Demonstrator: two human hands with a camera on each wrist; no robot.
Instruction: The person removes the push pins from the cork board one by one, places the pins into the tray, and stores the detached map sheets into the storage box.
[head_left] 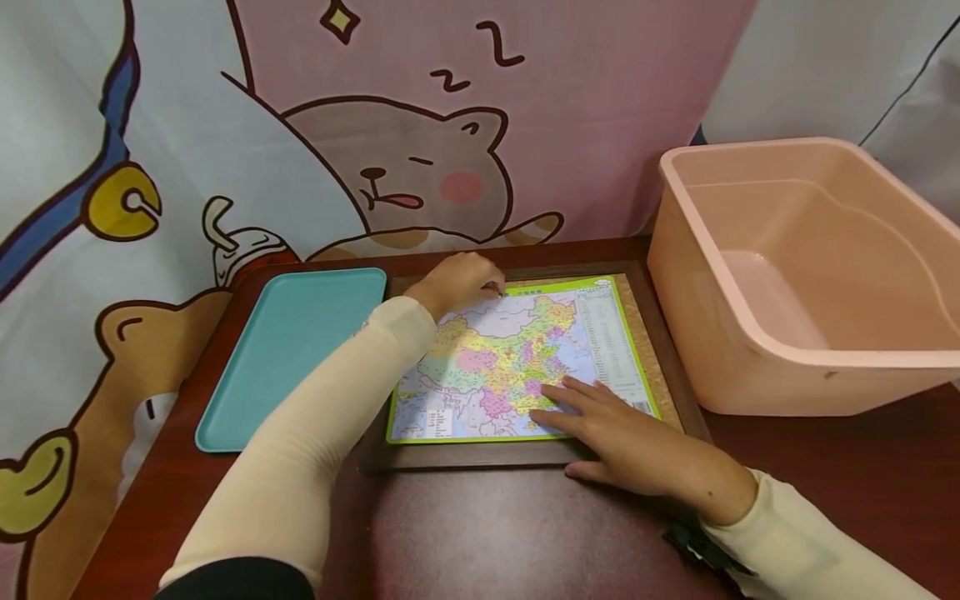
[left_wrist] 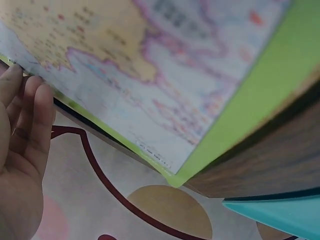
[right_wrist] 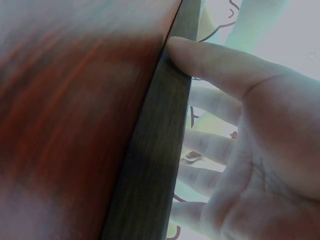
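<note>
A laminated map (head_left: pixel 517 342) with a lime-green border lies on a brown-framed cork board (head_left: pixel 641 333). At the map's far edge, my left hand (head_left: pixel 463 282) bends down over the border. The left wrist view shows that hand (left_wrist: pixel 25 125) with thumb and fingertips together at the green edge, pinching it; the contact is partly hidden. My right hand (head_left: pixel 626 437) rests with spread fingers on the map's lower right part. Its thumb (right_wrist: pixel 200 60) lies along the dark wooden frame (right_wrist: pixel 150 150) in the right wrist view.
A teal tray (head_left: pixel 292 342) lies left of the board, partly behind my left sleeve. On the right stands a deep peach-coloured tub (head_left: pixel 705 317). Everything sits on a reddish-brown table (head_left: pixel 480 533), with a cartoon-printed cloth (head_left: pixel 600 108) hanging behind.
</note>
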